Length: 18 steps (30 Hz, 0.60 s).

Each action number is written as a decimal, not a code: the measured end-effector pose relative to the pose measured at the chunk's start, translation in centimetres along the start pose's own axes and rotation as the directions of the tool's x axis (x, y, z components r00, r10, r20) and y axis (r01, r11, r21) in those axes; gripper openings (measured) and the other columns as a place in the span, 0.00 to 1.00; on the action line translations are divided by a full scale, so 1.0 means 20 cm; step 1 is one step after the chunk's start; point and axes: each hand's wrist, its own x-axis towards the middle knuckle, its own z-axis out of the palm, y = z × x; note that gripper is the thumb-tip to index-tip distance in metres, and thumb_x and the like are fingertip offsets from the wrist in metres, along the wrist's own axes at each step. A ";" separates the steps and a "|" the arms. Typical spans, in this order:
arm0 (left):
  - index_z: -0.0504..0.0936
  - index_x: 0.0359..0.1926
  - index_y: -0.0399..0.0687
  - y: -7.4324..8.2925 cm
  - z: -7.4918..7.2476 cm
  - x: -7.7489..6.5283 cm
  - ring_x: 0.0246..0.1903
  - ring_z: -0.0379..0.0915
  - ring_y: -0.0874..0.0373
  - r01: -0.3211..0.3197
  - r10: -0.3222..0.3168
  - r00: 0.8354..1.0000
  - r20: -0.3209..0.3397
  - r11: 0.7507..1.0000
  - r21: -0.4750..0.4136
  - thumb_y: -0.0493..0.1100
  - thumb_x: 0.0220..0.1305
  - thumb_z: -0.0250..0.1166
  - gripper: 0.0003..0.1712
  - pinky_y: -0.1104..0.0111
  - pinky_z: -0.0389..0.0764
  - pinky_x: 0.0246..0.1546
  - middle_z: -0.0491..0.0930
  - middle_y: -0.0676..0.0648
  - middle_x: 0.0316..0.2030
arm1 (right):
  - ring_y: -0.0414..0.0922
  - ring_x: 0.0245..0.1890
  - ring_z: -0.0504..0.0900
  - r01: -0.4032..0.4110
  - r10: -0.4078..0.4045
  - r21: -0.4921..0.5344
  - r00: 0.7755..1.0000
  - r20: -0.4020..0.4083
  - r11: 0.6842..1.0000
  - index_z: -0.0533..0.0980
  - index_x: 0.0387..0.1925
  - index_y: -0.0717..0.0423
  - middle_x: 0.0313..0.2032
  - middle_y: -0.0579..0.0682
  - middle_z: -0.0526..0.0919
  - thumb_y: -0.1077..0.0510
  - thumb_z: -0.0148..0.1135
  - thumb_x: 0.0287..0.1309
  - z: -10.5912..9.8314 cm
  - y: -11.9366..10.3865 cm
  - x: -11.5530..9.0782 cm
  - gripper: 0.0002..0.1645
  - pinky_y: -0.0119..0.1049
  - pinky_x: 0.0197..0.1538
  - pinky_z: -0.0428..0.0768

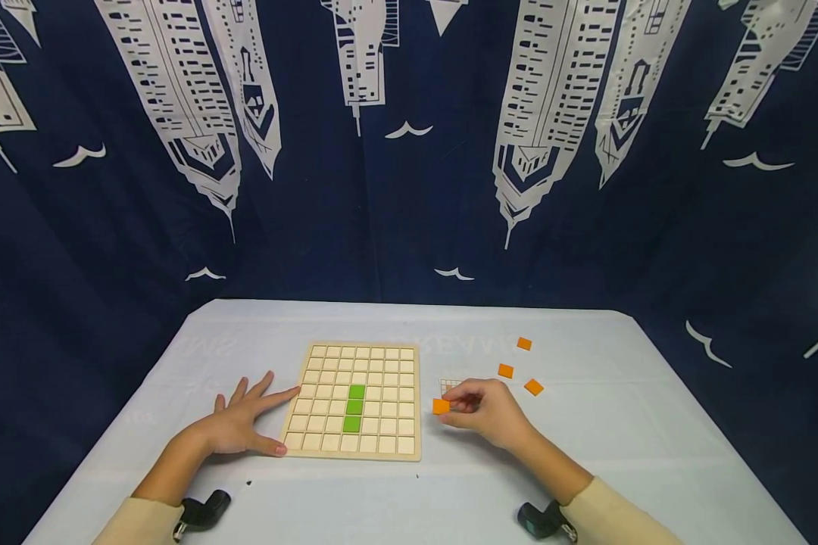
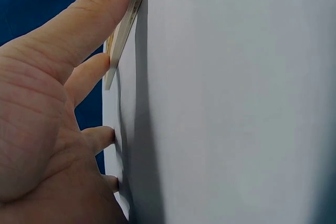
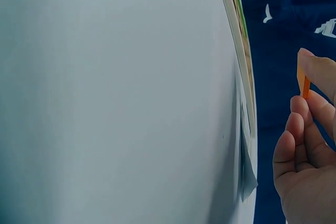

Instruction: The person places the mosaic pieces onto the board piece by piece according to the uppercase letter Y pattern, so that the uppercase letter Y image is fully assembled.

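Note:
A square wooden grid board [image 1: 418, 424] lies flat on the table, with a short column of 3 green tiles [image 1: 354, 407] near its middle. My left hand [image 1: 235, 424] has its fingers spread, the thumb and index fingertip touching the board's left edge. In the left wrist view the thumb presses against the side of the board [image 2: 127, 30]. Just off the board's right side, my right hand [image 1: 489, 410] pinches a small orange square tile [image 1: 440, 406] between thumb and fingers. Seen from the right wrist, this orange tile [image 3: 302, 81] is held up above the tabletop.
Beyond the right hand lie 3 loose orange tiles, the farthest tile [image 1: 524, 344] toward the back. A small paper with a printed grid [image 1: 452, 384] is partly hidden behind the right hand. A dark blue patterned cloth [image 1: 409, 212] hangs behind the white table [image 1: 245, 325].

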 end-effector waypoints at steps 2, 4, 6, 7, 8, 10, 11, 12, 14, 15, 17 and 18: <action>0.65 0.77 0.64 0.00 0.00 0.00 0.74 0.23 0.16 0.000 0.000 1.000 0.000 1.000 0.001 0.64 0.39 0.82 0.62 0.17 0.26 0.61 0.39 0.28 0.80 | 0.37 0.28 0.80 0.002 -0.002 0.007 1.000 0.007 1.000 0.87 0.37 0.56 0.32 0.50 0.88 0.57 0.83 0.45 0.01 0.00 0.01 0.15 0.28 0.33 0.82; 0.65 0.77 0.64 0.00 0.00 0.00 0.74 0.23 0.16 0.000 0.000 1.000 0.000 1.000 0.002 0.64 0.39 0.82 0.62 0.17 0.26 0.61 0.39 0.28 0.80 | 0.37 0.28 0.80 -0.001 0.000 0.014 1.000 0.013 1.000 0.87 0.36 0.56 0.31 0.50 0.88 0.58 0.83 0.45 0.01 -0.01 0.02 0.15 0.28 0.33 0.82; 0.65 0.77 0.64 0.00 0.00 0.00 0.74 0.23 0.16 0.000 0.000 1.000 0.001 1.000 0.001 0.64 0.39 0.82 0.62 0.18 0.26 0.61 0.39 0.28 0.80 | 0.37 0.28 0.80 -0.005 0.004 0.022 1.000 0.021 1.000 0.87 0.36 0.55 0.30 0.50 0.87 0.59 0.83 0.45 0.02 -0.02 0.03 0.15 0.28 0.33 0.82; 0.65 0.77 0.64 0.00 0.00 0.00 0.74 0.23 0.16 0.000 0.000 1.000 0.001 1.000 0.001 0.64 0.39 0.82 0.62 0.18 0.26 0.61 0.39 0.28 0.80 | 0.38 0.28 0.79 -0.001 0.001 0.023 1.000 0.028 1.000 0.87 0.36 0.55 0.29 0.49 0.87 0.59 0.83 0.45 0.02 -0.02 0.03 0.15 0.28 0.33 0.82; 0.65 0.77 0.63 0.00 0.00 0.00 0.74 0.23 0.16 0.000 0.000 1.000 0.000 1.000 0.000 0.64 0.39 0.82 0.62 0.18 0.26 0.61 0.39 0.28 0.80 | 0.38 0.28 0.79 -0.006 0.005 0.024 0.999 0.032 1.000 0.87 0.36 0.55 0.29 0.48 0.86 0.59 0.83 0.45 0.03 -0.03 0.04 0.15 0.28 0.33 0.82; 0.65 0.77 0.63 0.00 0.00 0.00 0.74 0.23 0.16 -0.003 0.003 1.000 -0.001 1.000 -0.002 0.64 0.39 0.82 0.62 0.18 0.26 0.60 0.39 0.27 0.80 | 0.38 0.28 0.80 -0.012 0.011 0.023 0.999 0.039 1.000 0.87 0.36 0.54 0.29 0.47 0.86 0.59 0.83 0.45 0.03 -0.04 0.05 0.15 0.28 0.33 0.82; 0.65 0.77 0.63 0.00 0.00 -0.01 0.74 0.23 0.16 -0.003 0.003 1.000 -0.001 1.000 -0.004 0.64 0.39 0.82 0.62 0.17 0.26 0.60 0.39 0.27 0.80 | 0.38 0.28 0.80 -0.016 0.014 0.023 0.999 0.045 1.000 0.87 0.36 0.53 0.29 0.46 0.86 0.59 0.83 0.45 0.03 -0.04 0.05 0.15 0.28 0.33 0.82; 0.65 0.77 0.63 0.00 0.00 -0.01 0.74 0.23 0.16 -0.003 0.003 1.000 -0.001 1.000 -0.005 0.64 0.39 0.82 0.62 0.17 0.26 0.60 0.39 0.27 0.80 | 0.38 0.28 0.80 -0.017 0.016 0.022 0.999 0.050 1.000 0.87 0.36 0.53 0.29 0.46 0.86 0.58 0.83 0.45 0.03 -0.04 0.05 0.14 0.28 0.33 0.82; 0.66 0.77 0.62 0.01 0.00 -0.01 0.74 0.23 0.16 -0.002 0.002 1.000 0.000 1.000 -0.006 0.64 0.39 0.82 0.62 0.17 0.26 0.60 0.39 0.27 0.80 | 0.39 0.28 0.81 -0.025 0.024 0.020 0.998 0.055 0.999 0.87 0.36 0.53 0.29 0.46 0.86 0.58 0.83 0.45 0.04 -0.05 0.06 0.14 0.28 0.33 0.82; 0.66 0.77 0.62 0.01 0.00 -0.01 0.74 0.23 0.16 -0.002 0.002 1.000 0.001 1.000 -0.007 0.64 0.39 0.82 0.62 0.17 0.26 0.60 0.39 0.27 0.80 | 0.39 0.28 0.81 -0.024 0.023 0.019 0.998 0.057 1.000 0.87 0.36 0.54 0.29 0.46 0.86 0.58 0.83 0.45 0.04 -0.05 0.06 0.15 0.29 0.33 0.82; 0.66 0.77 0.62 0.01 -0.01 -0.01 0.74 0.23 0.16 -0.001 0.001 1.000 0.001 1.000 -0.006 0.65 0.39 0.82 0.62 0.17 0.26 0.60 0.39 0.27 0.80 | 0.40 0.28 0.81 -0.023 0.022 0.019 0.998 0.059 1.000 0.87 0.37 0.54 0.29 0.46 0.86 0.58 0.83 0.46 0.05 -0.06 0.07 0.15 0.29 0.33 0.83; 0.65 0.77 0.62 0.01 -0.01 -0.01 0.74 0.23 0.16 -0.002 0.002 1.000 0.001 1.000 -0.005 0.65 0.39 0.82 0.62 0.17 0.25 0.60 0.39 0.27 0.80 | 0.40 0.28 0.81 -0.022 0.021 0.019 0.998 0.059 1.000 0.87 0.37 0.54 0.28 0.46 0.86 0.58 0.83 0.46 0.05 -0.06 0.07 0.15 0.29 0.33 0.83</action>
